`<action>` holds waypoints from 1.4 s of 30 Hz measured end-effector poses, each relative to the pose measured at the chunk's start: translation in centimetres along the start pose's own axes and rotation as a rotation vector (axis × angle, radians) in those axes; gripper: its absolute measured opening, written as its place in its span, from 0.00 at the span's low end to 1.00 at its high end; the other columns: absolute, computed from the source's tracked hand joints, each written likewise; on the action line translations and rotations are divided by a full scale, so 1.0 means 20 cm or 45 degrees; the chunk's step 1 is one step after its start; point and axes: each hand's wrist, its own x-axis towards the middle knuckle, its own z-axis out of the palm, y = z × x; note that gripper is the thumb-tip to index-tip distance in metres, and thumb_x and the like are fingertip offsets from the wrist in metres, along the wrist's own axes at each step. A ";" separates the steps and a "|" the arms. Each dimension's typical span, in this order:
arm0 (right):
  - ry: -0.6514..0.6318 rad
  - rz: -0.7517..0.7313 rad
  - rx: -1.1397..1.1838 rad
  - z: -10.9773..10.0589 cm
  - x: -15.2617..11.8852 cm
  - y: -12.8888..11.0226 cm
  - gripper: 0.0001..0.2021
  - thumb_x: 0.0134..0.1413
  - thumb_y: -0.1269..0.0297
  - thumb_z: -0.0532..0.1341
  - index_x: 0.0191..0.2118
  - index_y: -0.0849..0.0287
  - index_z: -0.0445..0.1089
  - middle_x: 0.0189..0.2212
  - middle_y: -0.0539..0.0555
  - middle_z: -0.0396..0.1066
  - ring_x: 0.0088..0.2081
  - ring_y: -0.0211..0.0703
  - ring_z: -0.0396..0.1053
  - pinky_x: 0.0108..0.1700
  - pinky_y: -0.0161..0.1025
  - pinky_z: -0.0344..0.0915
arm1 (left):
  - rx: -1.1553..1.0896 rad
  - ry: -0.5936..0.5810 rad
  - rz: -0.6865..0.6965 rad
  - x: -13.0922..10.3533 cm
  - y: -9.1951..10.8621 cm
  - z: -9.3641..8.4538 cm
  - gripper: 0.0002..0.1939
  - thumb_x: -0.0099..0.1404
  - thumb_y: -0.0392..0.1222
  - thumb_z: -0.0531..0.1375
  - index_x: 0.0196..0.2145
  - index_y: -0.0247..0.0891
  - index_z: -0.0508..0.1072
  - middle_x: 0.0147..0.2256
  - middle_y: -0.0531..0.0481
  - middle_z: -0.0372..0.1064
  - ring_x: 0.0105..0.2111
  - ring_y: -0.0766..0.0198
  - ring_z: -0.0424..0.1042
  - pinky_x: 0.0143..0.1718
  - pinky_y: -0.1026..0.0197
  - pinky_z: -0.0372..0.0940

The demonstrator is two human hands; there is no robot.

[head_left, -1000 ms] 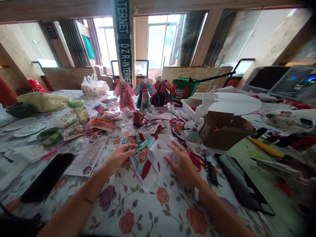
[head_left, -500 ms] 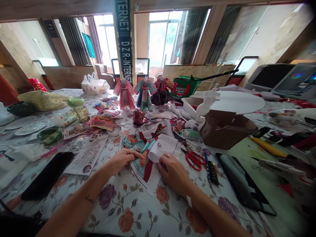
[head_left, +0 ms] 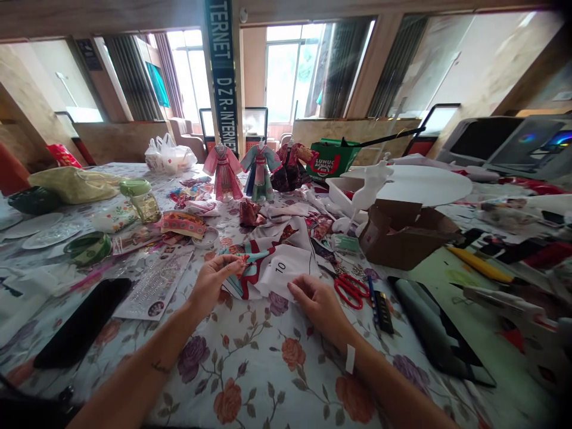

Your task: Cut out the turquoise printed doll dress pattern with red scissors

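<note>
A printed cloth [head_left: 286,268] in white, light blue and red, with "10" on its white part, lies rumpled on the table. My left hand [head_left: 214,277] pinches its blue printed side, lifting that edge slightly. At the cloth's near right edge, my right hand [head_left: 319,301] has thumb and fingertips closed on the white part. Red-handled scissors [head_left: 352,291] lie just right of the cloth, their blades partly hidden. Behind it, three small dress forms wear a pink robe [head_left: 223,173], a blue-green robe [head_left: 260,173] and a dark red robe [head_left: 291,167].
A phone [head_left: 83,322] lies at left beside a sheet of stick-on gems [head_left: 154,286]. At right are a tablet [head_left: 440,328], a blue pen [head_left: 372,298] and an open cardboard box [head_left: 402,238]. A lidded jar [head_left: 145,202] and green tape roll [head_left: 88,247] stand at left.
The cloth's near corner has been drawn up and away from the front. My left hand has shifted up and left with its edge; the "10" now faces up flat.
</note>
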 end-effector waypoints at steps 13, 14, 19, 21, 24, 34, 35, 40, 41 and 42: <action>-0.043 -0.109 -0.192 0.01 -0.01 0.02 0.16 0.59 0.58 0.57 0.50 0.59 0.69 0.32 0.55 0.72 0.31 0.47 0.69 0.34 0.40 0.64 | -0.030 -0.284 -0.425 -0.05 -0.01 0.03 0.08 0.52 0.30 0.61 0.30 0.31 0.79 0.28 0.47 0.74 0.20 0.68 0.68 0.19 0.68 0.63; -0.039 -0.120 -0.220 0.01 -0.01 0.02 0.16 0.58 0.58 0.58 0.49 0.59 0.70 0.34 0.57 0.71 0.34 0.49 0.69 0.36 0.42 0.64 | -0.009 -0.314 -0.451 -0.06 -0.01 0.03 0.08 0.53 0.31 0.61 0.31 0.31 0.80 0.28 0.47 0.74 0.21 0.69 0.68 0.19 0.68 0.62; -0.134 -0.250 -0.292 0.01 -0.01 0.02 0.06 0.51 0.64 0.64 0.36 0.56 0.73 0.38 0.56 0.70 0.39 0.51 0.67 0.38 0.41 0.63 | 0.285 -0.602 -0.363 -0.06 -0.01 0.00 0.10 0.54 0.34 0.64 0.35 0.39 0.81 0.33 0.50 0.77 0.31 0.66 0.71 0.31 0.70 0.63; -0.145 -0.285 -0.290 0.01 0.00 0.03 0.04 0.53 0.70 0.59 0.29 0.57 0.70 0.35 0.55 0.70 0.36 0.48 0.68 0.36 0.39 0.62 | 0.374 -0.724 -0.329 -0.06 -0.01 -0.01 0.08 0.54 0.32 0.63 0.31 0.37 0.82 0.32 0.48 0.77 0.35 0.63 0.72 0.37 0.69 0.63; -0.058 -0.288 -0.268 0.02 0.02 0.05 0.08 0.54 0.73 0.54 0.27 0.57 0.66 0.31 0.56 0.70 0.33 0.47 0.67 0.35 0.40 0.62 | 0.406 -0.862 -0.351 -0.07 0.01 -0.02 0.09 0.54 0.30 0.60 0.27 0.36 0.82 0.29 0.46 0.78 0.33 0.61 0.73 0.39 0.66 0.64; 0.263 -0.268 -0.157 -0.03 0.15 0.01 0.11 0.65 0.67 0.46 0.41 0.57 0.64 0.56 0.61 0.65 0.52 0.46 0.68 0.47 0.40 0.65 | 0.365 -0.961 -0.342 -0.09 0.00 0.03 0.08 0.58 0.35 0.62 0.34 0.37 0.82 0.38 0.46 0.78 0.41 0.58 0.73 0.44 0.67 0.64; 0.222 -0.266 -0.183 -0.04 0.16 0.02 0.08 0.62 0.67 0.50 0.41 0.56 0.66 0.55 0.59 0.67 0.51 0.47 0.68 0.47 0.39 0.66 | 0.267 -0.823 -0.352 -0.08 0.00 0.03 0.06 0.56 0.34 0.64 0.31 0.36 0.82 0.36 0.45 0.79 0.38 0.59 0.74 0.41 0.67 0.65; 0.203 -0.042 -0.421 -0.19 0.15 0.14 0.09 0.54 0.69 0.57 0.39 0.58 0.72 0.35 0.58 0.77 0.36 0.51 0.74 0.39 0.41 0.65 | -0.163 -0.302 -0.278 -0.01 -0.01 -0.01 0.08 0.53 0.38 0.67 0.33 0.39 0.81 0.29 0.50 0.78 0.26 0.66 0.73 0.27 0.69 0.66; 0.252 0.029 -0.487 -0.23 0.14 0.16 0.08 0.55 0.68 0.57 0.38 0.59 0.73 0.33 0.59 0.76 0.36 0.53 0.73 0.39 0.43 0.64 | -0.196 -0.263 -0.242 -0.01 0.00 -0.01 0.10 0.54 0.40 0.67 0.36 0.41 0.80 0.30 0.51 0.78 0.27 0.66 0.73 0.28 0.69 0.67; 0.289 0.095 -0.548 -0.28 0.13 0.18 0.08 0.55 0.67 0.56 0.37 0.59 0.73 0.33 0.60 0.76 0.37 0.55 0.72 0.38 0.43 0.62 | -0.228 -0.220 -0.208 0.00 0.00 -0.02 0.12 0.54 0.40 0.67 0.38 0.41 0.80 0.32 0.51 0.78 0.28 0.66 0.74 0.30 0.68 0.68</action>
